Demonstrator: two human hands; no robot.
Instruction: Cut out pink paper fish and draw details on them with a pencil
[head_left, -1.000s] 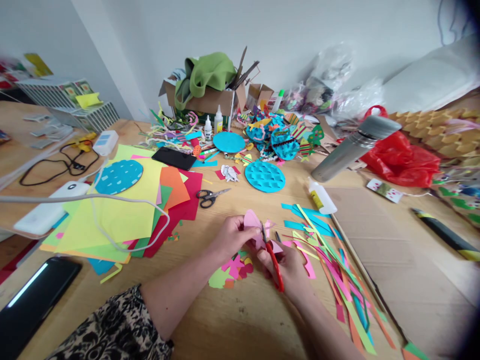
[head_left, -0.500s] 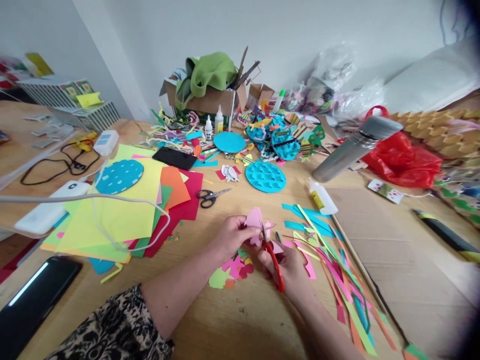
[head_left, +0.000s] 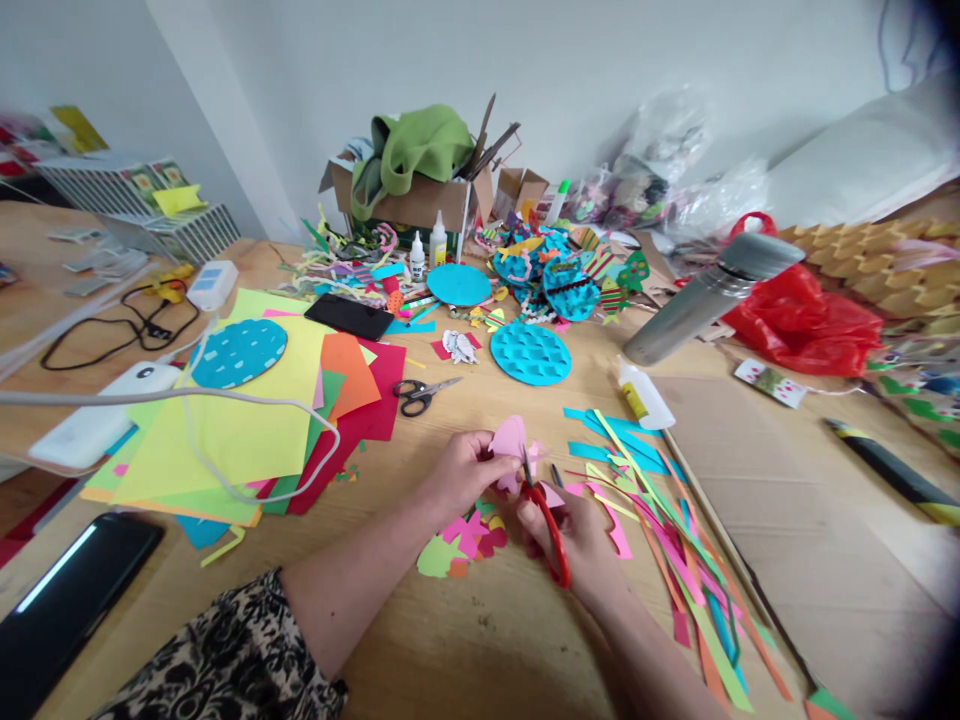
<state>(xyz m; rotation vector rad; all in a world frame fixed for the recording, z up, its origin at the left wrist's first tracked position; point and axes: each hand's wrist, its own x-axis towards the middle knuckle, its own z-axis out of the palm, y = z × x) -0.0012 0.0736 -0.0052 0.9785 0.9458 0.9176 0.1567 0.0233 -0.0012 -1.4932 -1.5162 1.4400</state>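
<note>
Scissors (head_left: 557, 555) with red handles: held in the grip of my right hand (head_left: 581, 540), blades at the edge of the pink paper (head_left: 509, 438). Paper located near the centre of the frame, pinched by my left hand (head_left: 461, 480). Exact blade opening: cannot tell.

Recommended handling, in my judgement: cut with short, even closures, turn the paper into the blades rather than twisting my right wrist, pinch close to the cut so the thin sheet does not fold, and keep my left thumb off the blade line.

Compared with the earlier frame, the paper sits at a slightly altered angle and the red handles marginally lower. Cut shapes (head_left: 439, 557) and paper strips (head_left: 607, 452) on the worktop (head_left: 465, 650) show no clear shift.
</note>
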